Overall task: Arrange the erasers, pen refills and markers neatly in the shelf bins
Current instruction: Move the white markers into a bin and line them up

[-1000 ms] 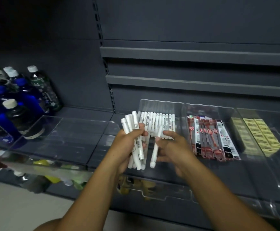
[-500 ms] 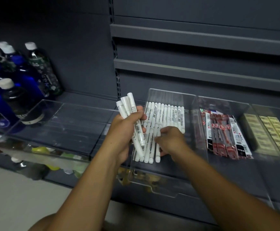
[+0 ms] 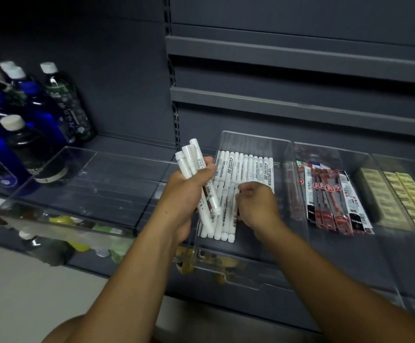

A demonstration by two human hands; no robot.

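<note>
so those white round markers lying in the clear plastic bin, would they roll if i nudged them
Probably apt to roll: the white cylindrical markers have round barrels and lie loose side by side in the clear plastic bin. Likely stiff and light: the left hand grips several at once, none bending.

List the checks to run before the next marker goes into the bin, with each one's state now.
1. The left hand grips the spare markers securely: ok.
2. The right hand is free to take one: cannot tell; its fingers curl over the laid markers.
3. The marker bin has bare floor left near its front: ok.
4. The laid markers lie side by side, none crossed where visible: ok.
5. The pen refills and erasers sit in separate bins, unmixed: ok.
</note>
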